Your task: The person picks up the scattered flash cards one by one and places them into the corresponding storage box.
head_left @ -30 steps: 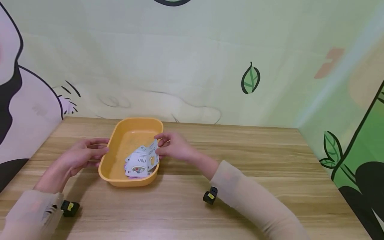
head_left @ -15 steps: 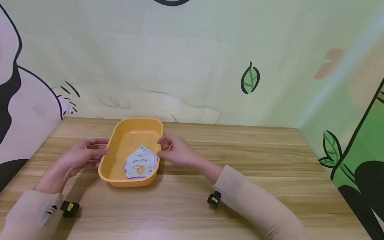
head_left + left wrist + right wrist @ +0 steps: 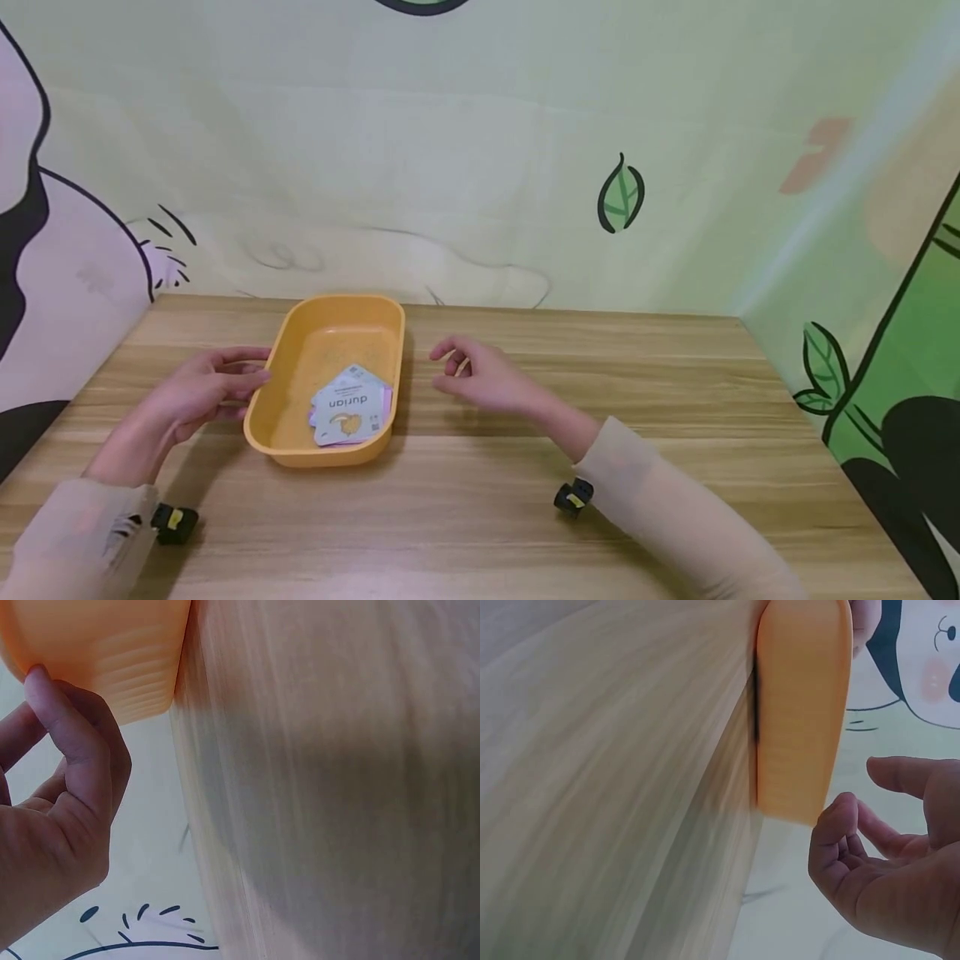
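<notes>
A yellow-orange plastic tray [image 3: 303, 358] stands on the table, its long side running away from me. Near its front right lies a loose pile of picture cards [image 3: 350, 408], the top one reading "durian" upside down from here. My left hand [image 3: 202, 387] rests its fingertips against the tray's left wall; in the left wrist view the fingers [image 3: 82, 742] are loosely bent at the orange side [image 3: 135, 667]. To the right of the tray, apart from it, my right hand [image 3: 487, 375] hovers with loosely curled fingers and holds nothing. The right wrist view shows that hand [image 3: 900, 862] with thumb and fingers apart.
The wood-grain table [image 3: 637, 400] reaches back to a pale green wall [image 3: 487, 142] with cartoon drawings. Another patterned wall surface [image 3: 907, 350] borders the table on the right. A small black device [image 3: 175, 523] sits at each sleeve cuff.
My right hand has let go of the durian card, which now lies flat on the pile over the fish card. The hand has moved right, away from the tray. The left hand has stayed put.
</notes>
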A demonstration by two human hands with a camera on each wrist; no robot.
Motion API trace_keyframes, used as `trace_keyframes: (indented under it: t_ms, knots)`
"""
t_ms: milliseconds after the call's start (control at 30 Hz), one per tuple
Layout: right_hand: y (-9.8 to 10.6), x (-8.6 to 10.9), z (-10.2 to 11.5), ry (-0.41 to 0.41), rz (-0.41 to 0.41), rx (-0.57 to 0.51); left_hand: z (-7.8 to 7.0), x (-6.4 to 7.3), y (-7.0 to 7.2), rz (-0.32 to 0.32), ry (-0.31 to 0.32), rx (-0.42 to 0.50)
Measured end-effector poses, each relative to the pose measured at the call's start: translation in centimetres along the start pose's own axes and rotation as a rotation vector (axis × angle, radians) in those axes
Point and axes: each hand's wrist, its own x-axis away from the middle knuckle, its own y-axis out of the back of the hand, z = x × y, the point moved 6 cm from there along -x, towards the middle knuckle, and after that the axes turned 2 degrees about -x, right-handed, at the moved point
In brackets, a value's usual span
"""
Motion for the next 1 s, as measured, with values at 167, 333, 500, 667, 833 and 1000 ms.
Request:
trace_keyframes:
  t_ms: [167, 333, 500, 667, 833, 1000]
  knots:
    - [1.0, 0.9, -0.6, -0.015, 0.007, 0.018, 0.4, 0.1, 0.2, -0.002, 0.012, -0.002]
    - [2.6, 1.8, -1.4, -0.035, -0.017, 0.032, 0.4, 0.1, 0.4, 0.000, 0.010, 0.000]
    - [4.5, 2.8, -2.3, -0.047, -0.042, 0.073, 0.2, 0.2, 0.5, -0.009, 0.018, -0.014]
    - [6.8, 4.5, -3.6, -0.016, -0.085, 0.181, 0.0, 0.3, 0.1, -0.028, -0.039, -0.080]
    - [9.9, 6.8, -5.4, -0.036, -0.161, 0.412, -0.9, 1.3, -0.1, -0.123, -0.198, -0.352]
    - [12.9, 9.7, -7.5, -0.108, -0.208, 0.537, -2.0, 2.4, 0.9, -0.338, -0.379, -0.626]
